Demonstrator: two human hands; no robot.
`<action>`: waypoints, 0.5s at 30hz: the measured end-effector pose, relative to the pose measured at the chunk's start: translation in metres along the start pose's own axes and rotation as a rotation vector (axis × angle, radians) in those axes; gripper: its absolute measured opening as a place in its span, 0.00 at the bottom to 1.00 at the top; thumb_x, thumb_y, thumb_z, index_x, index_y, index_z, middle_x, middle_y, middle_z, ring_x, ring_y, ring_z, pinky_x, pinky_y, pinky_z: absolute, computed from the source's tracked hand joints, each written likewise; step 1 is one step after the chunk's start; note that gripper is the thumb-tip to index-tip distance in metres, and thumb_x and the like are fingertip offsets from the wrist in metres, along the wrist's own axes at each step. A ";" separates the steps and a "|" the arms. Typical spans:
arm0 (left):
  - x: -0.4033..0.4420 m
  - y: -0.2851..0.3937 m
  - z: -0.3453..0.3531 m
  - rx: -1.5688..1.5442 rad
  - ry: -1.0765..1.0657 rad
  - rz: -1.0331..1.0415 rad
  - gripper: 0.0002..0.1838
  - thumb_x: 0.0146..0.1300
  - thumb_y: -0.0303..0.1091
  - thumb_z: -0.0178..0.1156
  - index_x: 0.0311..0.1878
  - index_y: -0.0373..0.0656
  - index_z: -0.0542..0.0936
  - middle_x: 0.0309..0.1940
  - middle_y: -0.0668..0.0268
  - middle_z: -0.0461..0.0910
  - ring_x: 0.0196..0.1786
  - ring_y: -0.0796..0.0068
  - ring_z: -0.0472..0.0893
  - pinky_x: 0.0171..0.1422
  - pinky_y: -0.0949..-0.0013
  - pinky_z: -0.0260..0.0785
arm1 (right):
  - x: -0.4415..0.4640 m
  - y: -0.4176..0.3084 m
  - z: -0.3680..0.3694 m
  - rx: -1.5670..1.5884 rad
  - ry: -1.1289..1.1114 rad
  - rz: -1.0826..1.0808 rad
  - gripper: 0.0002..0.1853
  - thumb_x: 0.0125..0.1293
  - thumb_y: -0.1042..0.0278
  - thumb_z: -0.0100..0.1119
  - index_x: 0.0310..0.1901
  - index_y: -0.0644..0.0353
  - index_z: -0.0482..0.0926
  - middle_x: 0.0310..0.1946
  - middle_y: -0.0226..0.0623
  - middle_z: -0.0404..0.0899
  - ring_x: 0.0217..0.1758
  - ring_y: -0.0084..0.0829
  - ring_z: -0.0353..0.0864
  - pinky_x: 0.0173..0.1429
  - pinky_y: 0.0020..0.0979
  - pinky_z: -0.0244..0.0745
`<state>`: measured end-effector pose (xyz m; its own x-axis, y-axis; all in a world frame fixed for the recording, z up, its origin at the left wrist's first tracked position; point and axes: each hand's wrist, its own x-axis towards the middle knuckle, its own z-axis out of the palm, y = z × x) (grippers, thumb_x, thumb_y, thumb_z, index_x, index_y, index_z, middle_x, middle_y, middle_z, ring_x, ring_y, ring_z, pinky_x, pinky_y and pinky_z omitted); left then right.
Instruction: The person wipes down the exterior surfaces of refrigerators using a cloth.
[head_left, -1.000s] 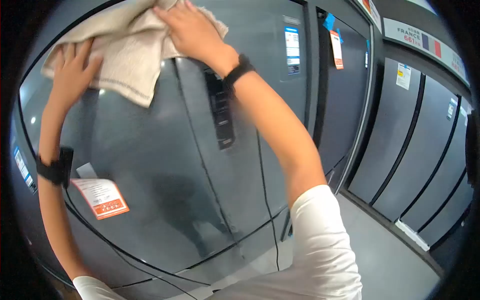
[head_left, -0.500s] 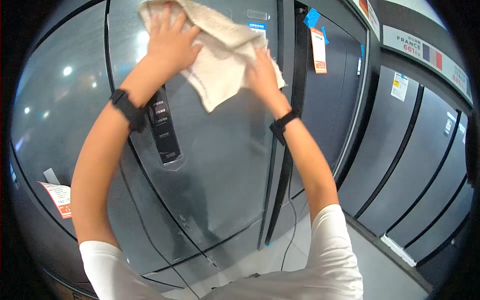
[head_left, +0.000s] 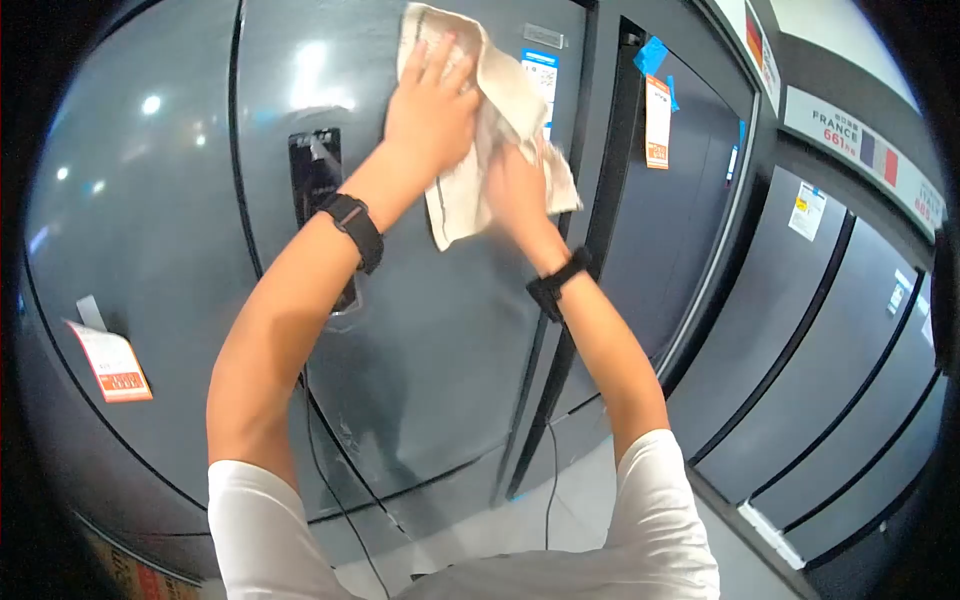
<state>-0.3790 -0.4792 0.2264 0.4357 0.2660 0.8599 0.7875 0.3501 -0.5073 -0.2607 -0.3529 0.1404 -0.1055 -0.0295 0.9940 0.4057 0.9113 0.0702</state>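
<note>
A cream cloth towel (head_left: 465, 205) with a dark stitched line lies crumpled against the upper part of a dark grey refrigerator door (head_left: 430, 330). My left hand (head_left: 432, 108) presses on the towel from the front, fingers stretched and slightly spread. On the towel's lower right part is my right hand (head_left: 518, 190), somewhat blurred, its fingers closed around a fold of the fabric. A black control panel strip (head_left: 315, 170) runs down the door, partly hidden by my left forearm. Beside the towel, a blue and white label (head_left: 540, 75) is partly covered by it.
An orange and white price tag (head_left: 118, 368) hangs on the left door. Another dark refrigerator with a price tag (head_left: 657, 120) and blue tape (head_left: 652, 55) stands to the right. More grey refrigerators (head_left: 770, 300) line the right side under a France sign (head_left: 850, 135). Cables (head_left: 552, 480) trail to the floor.
My left hand has slid right and a little down with the towel, closer to my right hand. The towel is more bunched. My view has shifted slightly, and the upper control panel now shows.
</note>
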 end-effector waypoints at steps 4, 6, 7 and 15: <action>-0.008 -0.001 -0.007 0.024 -0.068 0.054 0.27 0.66 0.49 0.56 0.67 0.52 0.75 0.73 0.65 0.67 0.81 0.56 0.54 0.83 0.46 0.40 | -0.027 0.012 -0.023 -0.097 -0.052 -0.138 0.17 0.63 0.74 0.48 0.50 0.73 0.79 0.47 0.70 0.78 0.63 0.68 0.69 0.72 0.53 0.62; 0.008 -0.014 -0.009 0.110 -0.101 0.063 0.30 0.69 0.54 0.53 0.72 0.55 0.70 0.75 0.69 0.65 0.82 0.59 0.52 0.84 0.47 0.40 | 0.001 0.024 -0.024 -0.117 -0.009 -0.135 0.15 0.62 0.73 0.49 0.47 0.73 0.80 0.46 0.69 0.79 0.60 0.66 0.73 0.68 0.52 0.67; 0.020 -0.021 -0.010 0.117 -0.076 0.028 0.30 0.69 0.54 0.53 0.72 0.56 0.70 0.75 0.69 0.64 0.82 0.60 0.51 0.84 0.47 0.39 | 0.028 0.020 -0.039 -0.137 -0.197 0.040 0.17 0.65 0.72 0.48 0.51 0.73 0.79 0.48 0.67 0.79 0.57 0.62 0.77 0.64 0.51 0.70; 0.074 -0.010 0.001 0.107 0.049 -0.208 0.26 0.68 0.43 0.52 0.70 0.56 0.74 0.76 0.69 0.64 0.81 0.61 0.54 0.83 0.46 0.40 | 0.111 0.005 0.008 0.032 0.247 -0.078 0.22 0.65 0.75 0.42 0.58 0.74 0.74 0.52 0.71 0.76 0.58 0.65 0.74 0.64 0.50 0.68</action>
<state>-0.3549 -0.4623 0.2950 0.2913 0.1348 0.9471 0.8133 0.4864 -0.3194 -0.2774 -0.3481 0.2503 0.0908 -0.1956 0.9765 0.3760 0.9147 0.1483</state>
